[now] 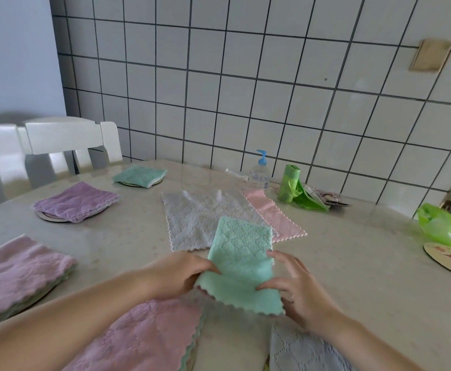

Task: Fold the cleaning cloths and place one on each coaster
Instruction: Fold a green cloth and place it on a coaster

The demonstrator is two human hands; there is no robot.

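Both hands work a green cloth [241, 266] just above the table [352, 263]: the left hand [181, 274] pinches its left edge between thumb and fingers, while the right hand [296, 287] grips the right edge, thumb on top, the near half of the cloth drooping toward the person. Nearest the camera, a pink cloth [144, 341] and a grey cloth [304, 352] lie spread on the table edge.

The fold looks half made, and the soft fabric could slide out of line or fall open if either pinch slackens before the crease is pressed.

To the left, a purple cloth [15, 277] covers a coaster; farther back, a second purple cloth [75, 200] and a folded green one [140, 175] each sit on their own. A bare coaster [449, 259] waits at the right edge, with a crumpled green bag [442, 223] touching its far side, which could crowd a placement there.

Beyond the hands, a white cloth [194, 218] overlaps a pink one [275, 214], both unfolded. A pump bottle [259, 172] and a roll of bags [289, 187] stand by the tiled wall [245, 76]; a white chair [58, 145] stands at the far left.
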